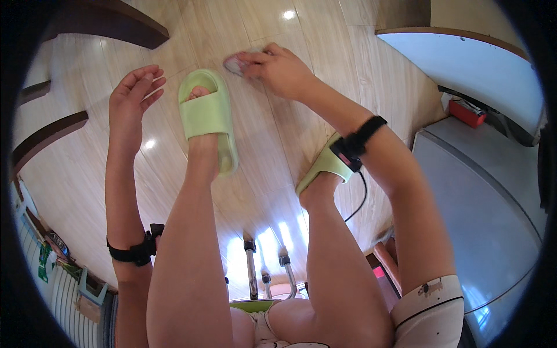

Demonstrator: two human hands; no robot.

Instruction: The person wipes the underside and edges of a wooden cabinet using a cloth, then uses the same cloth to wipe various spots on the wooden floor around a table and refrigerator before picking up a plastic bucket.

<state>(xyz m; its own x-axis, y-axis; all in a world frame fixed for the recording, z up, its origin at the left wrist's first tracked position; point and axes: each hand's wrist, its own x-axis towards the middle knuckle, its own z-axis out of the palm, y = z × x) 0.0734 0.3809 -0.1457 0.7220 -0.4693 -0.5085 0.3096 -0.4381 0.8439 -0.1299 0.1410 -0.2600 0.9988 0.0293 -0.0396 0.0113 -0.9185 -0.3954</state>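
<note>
My right hand (278,69) is low over the wood-look floor (270,143), its fingers closed on a small pinkish-white object, perhaps a cloth (235,63); blur hides what it is exactly. To the left, my left hand (135,93) hangs with loosely curled fingers and holds nothing. Between the hands is a light green slide sandal (204,113) on one foot. The other green sandal (324,163) is partly hidden behind my right forearm. Each forearm wears a black strap (137,253) with a small device; a cable runs from the right one.
Dark curved wooden furniture legs (109,21) stand at the upper left. A grey cabinet or appliance (470,187) is at the right, with a red box (466,114) on it below a white curved panel (461,65). Metal stool legs (251,269) are beneath me.
</note>
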